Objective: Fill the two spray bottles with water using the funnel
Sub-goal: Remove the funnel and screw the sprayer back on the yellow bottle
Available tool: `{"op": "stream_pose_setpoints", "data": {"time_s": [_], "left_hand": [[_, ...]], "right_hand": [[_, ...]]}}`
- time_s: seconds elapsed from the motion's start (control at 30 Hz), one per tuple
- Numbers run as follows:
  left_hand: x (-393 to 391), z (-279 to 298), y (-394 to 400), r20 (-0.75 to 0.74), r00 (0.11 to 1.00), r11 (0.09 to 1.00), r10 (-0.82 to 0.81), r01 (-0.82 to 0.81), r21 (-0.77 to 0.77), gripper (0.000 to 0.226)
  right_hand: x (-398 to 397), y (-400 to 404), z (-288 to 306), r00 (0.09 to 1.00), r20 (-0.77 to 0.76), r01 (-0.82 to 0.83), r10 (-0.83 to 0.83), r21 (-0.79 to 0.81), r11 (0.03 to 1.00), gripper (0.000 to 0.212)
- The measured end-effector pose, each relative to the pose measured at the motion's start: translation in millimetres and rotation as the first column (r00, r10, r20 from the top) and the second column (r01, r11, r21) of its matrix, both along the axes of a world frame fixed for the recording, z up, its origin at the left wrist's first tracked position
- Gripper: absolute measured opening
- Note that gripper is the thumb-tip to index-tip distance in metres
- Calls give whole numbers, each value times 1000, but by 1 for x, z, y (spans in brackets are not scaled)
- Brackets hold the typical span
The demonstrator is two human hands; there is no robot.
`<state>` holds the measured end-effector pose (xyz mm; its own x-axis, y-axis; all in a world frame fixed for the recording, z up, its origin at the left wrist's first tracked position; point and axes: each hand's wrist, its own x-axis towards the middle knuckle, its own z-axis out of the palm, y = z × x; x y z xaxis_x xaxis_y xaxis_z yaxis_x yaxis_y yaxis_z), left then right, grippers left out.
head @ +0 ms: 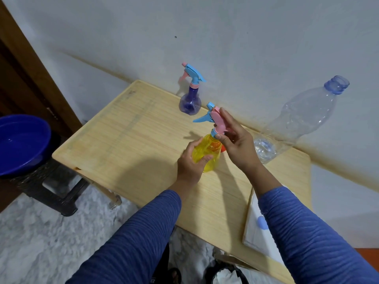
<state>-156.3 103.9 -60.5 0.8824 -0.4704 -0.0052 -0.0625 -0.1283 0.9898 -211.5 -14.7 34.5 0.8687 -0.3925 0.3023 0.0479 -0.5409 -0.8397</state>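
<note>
A yellow spray bottle [207, 154] stands on the wooden table [131, 144]. My left hand [191, 162] grips its body. My right hand [235, 142] pinches the collar of its pink and blue spray head [214, 117]. An orange funnel [223, 148] is mostly hidden behind the yellow bottle and my right hand. A purple spray bottle [189, 103] with a blue and pink head stands at the table's far edge by the wall. A large clear water bottle [295, 119], uncapped, stands to the right with a little water at its bottom.
A blue basin [20, 144] holding water sits on a dark stool [51, 187] left of the table. A white cloth or paper [256, 228] lies at the table's near right corner. The wall runs directly behind the table.
</note>
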Motion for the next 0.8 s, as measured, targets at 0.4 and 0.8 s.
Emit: {"op": "stream_pose_setpoints", "data": {"time_s": [0.4, 0.8], "left_hand": [[-1, 5, -2, -6, 1000, 1000, 5, -5, 30, 58], [-2, 6, -1, -5, 1000, 1000, 5, -5, 6, 66]], "right_hand": [[4, 3, -14, 991, 48, 130, -121, -285, 950, 65], [3, 6, -6, 998, -2, 68, -68, -31, 997, 54]]}}
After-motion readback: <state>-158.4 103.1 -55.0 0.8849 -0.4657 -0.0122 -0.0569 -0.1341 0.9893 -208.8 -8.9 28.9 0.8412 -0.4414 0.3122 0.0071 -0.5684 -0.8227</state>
